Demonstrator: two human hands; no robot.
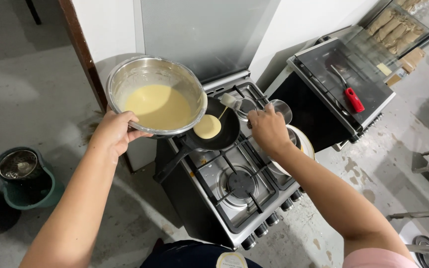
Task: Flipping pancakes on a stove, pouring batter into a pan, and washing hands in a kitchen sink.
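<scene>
My left hand (115,130) clamps the batter bowl (156,95); my right hand (268,128) grips a ladle (230,101), best drizzled slowly, centred over the frying pan (218,133).

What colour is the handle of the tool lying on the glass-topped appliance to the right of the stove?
Red; the tool's handle shows clearly in the head view.

Shiny steel bowl (156,74), smooth glossy batter (158,106), matt black pan (220,130).

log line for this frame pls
left hand: holds steel bowl of batter | right hand: holds ladle, batter dripping | black pan: on stove, small batter round
</scene>
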